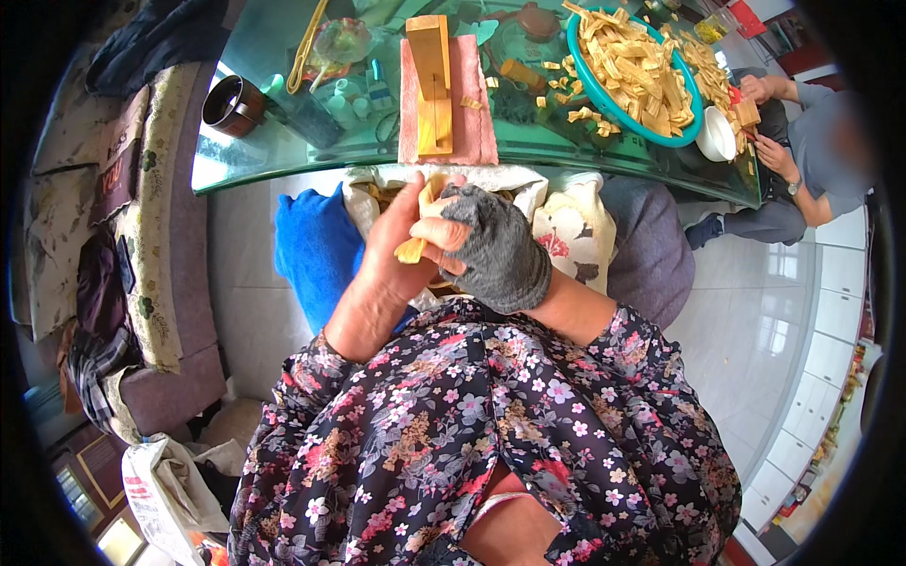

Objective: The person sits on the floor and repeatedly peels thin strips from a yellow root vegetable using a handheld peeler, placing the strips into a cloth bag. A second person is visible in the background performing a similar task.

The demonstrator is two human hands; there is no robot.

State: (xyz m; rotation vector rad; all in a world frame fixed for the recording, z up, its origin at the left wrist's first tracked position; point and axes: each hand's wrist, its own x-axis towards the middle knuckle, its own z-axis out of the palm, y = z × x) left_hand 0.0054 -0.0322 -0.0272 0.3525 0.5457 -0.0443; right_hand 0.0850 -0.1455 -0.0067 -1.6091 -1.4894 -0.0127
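Over my lap, my left hand (400, 244) and my right hand (488, 247) are pressed together around a pale yellow dried strip (410, 250), whose ends stick out between the fingers. A grey fingerless glove covers the right hand; the left is bare. Beyond them, a wooden block with a slot and a raised wedge-like part (433, 92) rests on a pink towel (483, 134) at the edge of the glass table. Below the table edge, a white cloth sack (527, 185) lies partly hidden behind my hands.
On the glass table (340, 159) stand a teal basin (577, 67) heaped with yellow strips (637, 71), a white bowl (716, 134) and a dark mug (233, 106). Loose pieces lie around the basin. A co-worker (814, 141) sits at the right, hands near a small wooden block (746, 113).
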